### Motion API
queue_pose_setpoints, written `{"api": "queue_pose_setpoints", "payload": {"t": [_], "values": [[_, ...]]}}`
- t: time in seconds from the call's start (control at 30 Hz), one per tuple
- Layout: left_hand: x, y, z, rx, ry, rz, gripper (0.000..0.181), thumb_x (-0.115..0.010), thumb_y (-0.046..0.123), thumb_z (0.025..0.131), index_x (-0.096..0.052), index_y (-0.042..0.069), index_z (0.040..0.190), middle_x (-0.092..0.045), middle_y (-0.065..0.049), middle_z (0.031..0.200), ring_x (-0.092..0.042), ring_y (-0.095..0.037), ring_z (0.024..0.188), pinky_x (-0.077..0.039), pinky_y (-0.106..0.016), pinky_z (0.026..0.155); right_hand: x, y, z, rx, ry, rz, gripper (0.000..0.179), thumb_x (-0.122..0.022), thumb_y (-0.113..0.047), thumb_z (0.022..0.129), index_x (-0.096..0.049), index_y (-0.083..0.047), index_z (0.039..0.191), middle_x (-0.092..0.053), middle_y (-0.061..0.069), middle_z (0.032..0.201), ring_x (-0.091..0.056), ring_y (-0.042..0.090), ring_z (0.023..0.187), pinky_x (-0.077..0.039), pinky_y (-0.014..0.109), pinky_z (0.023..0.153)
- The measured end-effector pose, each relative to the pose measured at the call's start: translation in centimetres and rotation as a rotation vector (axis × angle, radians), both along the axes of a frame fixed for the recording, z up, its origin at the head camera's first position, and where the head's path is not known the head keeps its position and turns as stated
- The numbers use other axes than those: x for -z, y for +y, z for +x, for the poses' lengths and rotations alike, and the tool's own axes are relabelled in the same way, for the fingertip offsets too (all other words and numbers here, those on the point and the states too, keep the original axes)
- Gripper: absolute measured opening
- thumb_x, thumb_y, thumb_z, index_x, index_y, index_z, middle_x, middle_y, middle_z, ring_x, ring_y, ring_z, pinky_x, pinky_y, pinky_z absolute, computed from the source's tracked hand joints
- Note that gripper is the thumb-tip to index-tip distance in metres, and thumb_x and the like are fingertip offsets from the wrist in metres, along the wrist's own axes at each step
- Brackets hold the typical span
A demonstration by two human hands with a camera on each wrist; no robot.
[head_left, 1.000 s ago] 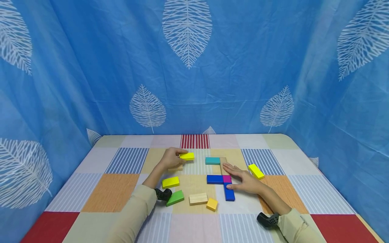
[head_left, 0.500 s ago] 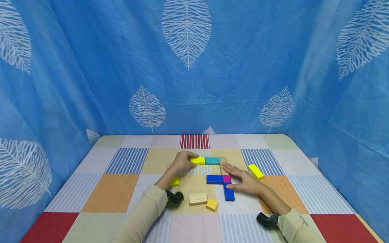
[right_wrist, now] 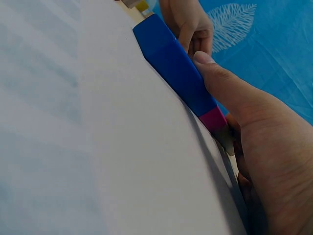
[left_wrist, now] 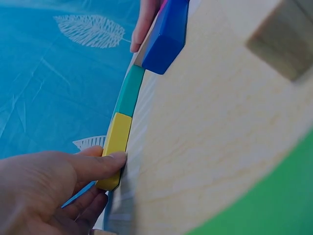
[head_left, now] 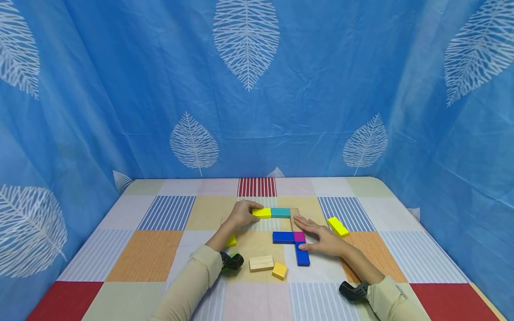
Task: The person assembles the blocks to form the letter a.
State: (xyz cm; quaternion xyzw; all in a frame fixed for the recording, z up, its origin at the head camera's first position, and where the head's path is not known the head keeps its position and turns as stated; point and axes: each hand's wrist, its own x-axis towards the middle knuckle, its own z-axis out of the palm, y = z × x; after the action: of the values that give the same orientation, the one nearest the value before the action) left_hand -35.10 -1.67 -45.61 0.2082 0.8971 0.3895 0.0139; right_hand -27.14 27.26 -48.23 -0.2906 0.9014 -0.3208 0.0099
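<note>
My left hand (head_left: 242, 214) pinches a yellow block (head_left: 263, 213) between thumb and fingers. The block's right end meets a teal block (head_left: 280, 213), in line with it, as the left wrist view also shows. Beyond the teal one lies a plain wooden block (head_left: 294, 214), turned lengthwise. My right hand (head_left: 326, 240) is spread beside the row, its fingertips at the wooden block. Its thumb (right_wrist: 203, 58) touches the edge of a blue block (head_left: 302, 256). A small magenta block (head_left: 299, 236) joins that one to a second blue block (head_left: 283, 237) pointing left.
Nearer the front lie another wooden block (head_left: 261, 263) and a small orange-yellow block (head_left: 279, 270). A yellow block (head_left: 338, 226) sits right of my right hand. My left forearm partly covers another yellow block (head_left: 231, 241) and a green block (left_wrist: 274, 196). Blue curtains (head_left: 257, 111) surround the patchwork tablecloth (head_left: 257, 303).
My left hand has carried the yellow block rightward until it meets the teal block's left end; over the last half second it has held still there. My right hand has stayed in place.
</note>
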Motion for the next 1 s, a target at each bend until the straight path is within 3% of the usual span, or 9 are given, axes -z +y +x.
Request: {"api": "queue_pose_setpoints", "payload": {"t": [0.23,0.4,0.57,0.73,1.0], "values": [[0.2,0.1,-0.1,-0.004,-0.004,-0.001,0.035,-0.074,0.003,0.076,-0.069,0.009,0.110,-0.066,-0.006,0.106,-0.054,-0.016,0.085,-0.049,-0.028,0.075,0.1,0.1,0.0,0.016,-0.009,0.012,0.077,-0.066,-0.052,0.079,-0.035,-0.022,0.143,-0.026,-0.005,0.149,-0.019,0.025,0.137,-0.019,0.049,0.108],[0.0,-0.5,0.1,0.000,-0.003,0.047,0.041,-0.075,0.009,0.076,-0.065,0.008,0.116,-0.063,-0.009,0.114,-0.058,-0.021,0.093,-0.050,-0.032,0.078,0.1,-0.1,0.0,0.018,-0.016,0.011,0.078,-0.066,-0.052,0.079,-0.035,-0.023,0.143,-0.026,-0.005,0.149,-0.019,0.025,0.137,-0.019,0.049,0.108],[-0.8,-2.6,0.5,-0.027,-0.003,0.126,0.041,-0.072,0.013,0.080,-0.063,0.008,0.120,-0.057,-0.012,0.123,-0.055,-0.031,0.106,-0.050,-0.039,0.083,0.1,-0.2,0.0,0.014,-0.019,0.007,0.077,-0.066,-0.051,0.079,-0.035,-0.023,0.144,-0.026,-0.005,0.149,-0.019,0.025,0.137,-0.020,0.050,0.107],[-1.6,-5.3,1.0,-0.050,0.002,0.171,0.039,-0.071,0.011,0.081,-0.063,0.005,0.119,-0.060,-0.011,0.119,-0.053,-0.031,0.108,-0.045,-0.043,0.088,0.0,-0.1,0.0,0.013,-0.015,0.004,0.077,-0.066,-0.051,0.079,-0.035,-0.022,0.143,-0.026,-0.005,0.149,-0.019,0.027,0.137,-0.020,0.052,0.106],[-0.7,-8.0,2.1,-0.063,-0.028,0.185,0.039,-0.073,0.010,0.079,-0.064,0.003,0.116,-0.063,-0.011,0.115,-0.056,-0.030,0.106,-0.047,-0.041,0.088,0.0,-0.1,0.0,0.015,-0.015,0.002,0.077,-0.067,-0.050,0.079,-0.035,-0.022,0.143,-0.026,-0.006,0.149,-0.020,0.025,0.137,-0.019,0.051,0.107]]}}
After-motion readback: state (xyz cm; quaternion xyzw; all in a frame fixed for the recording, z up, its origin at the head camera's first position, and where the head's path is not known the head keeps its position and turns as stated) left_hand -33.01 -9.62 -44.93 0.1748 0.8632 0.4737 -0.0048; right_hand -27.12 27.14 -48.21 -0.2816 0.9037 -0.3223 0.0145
